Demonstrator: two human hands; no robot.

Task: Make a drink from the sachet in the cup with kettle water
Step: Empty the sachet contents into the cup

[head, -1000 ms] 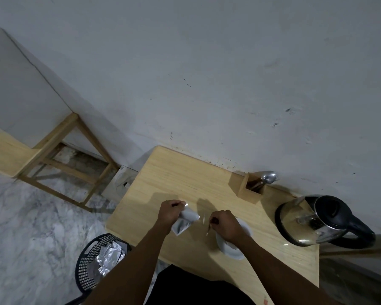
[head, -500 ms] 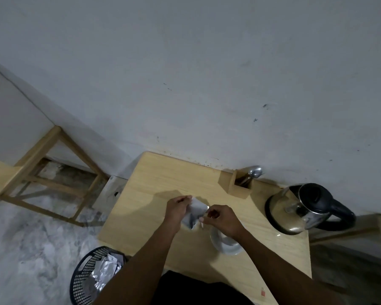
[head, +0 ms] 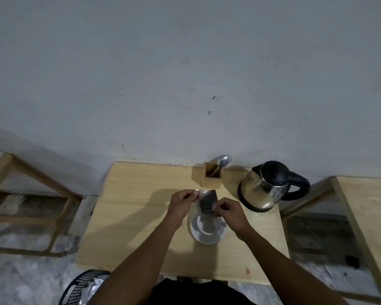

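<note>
Item: small silvery foil sachet [head: 206,202], held in the air just beyond the white round ceramic cup [head: 207,230], on the wall side of it and above its far rim. Your left hand [head: 182,204] pinches the sachet's upper left corner; your right hand [head: 228,211] pinches its lower right edge. Fingers [head: 193,194] of both hands are closed narrow on the foil. Whether the top is torn open, you cannot tell from this view.

Cup: stands on the pale wooden worktop [head: 136,216], looks empty.

Steel electric kettle with black lid and handle [head: 267,187]: beyond and to the right of the cup, well apart.

Small wooden box holding spoons [head: 211,176]: beyond the cup, against the wall.

Black mesh bin [head: 81,285]: on the floor, near-left of the cup.

Step in hand, as judged: opening and emptying the sachet. Bring its mouth directly over the cup's centre before tipping. Keep the opening low to the rim so powder does not scatter. Tap the foil to clear the corners.
</note>
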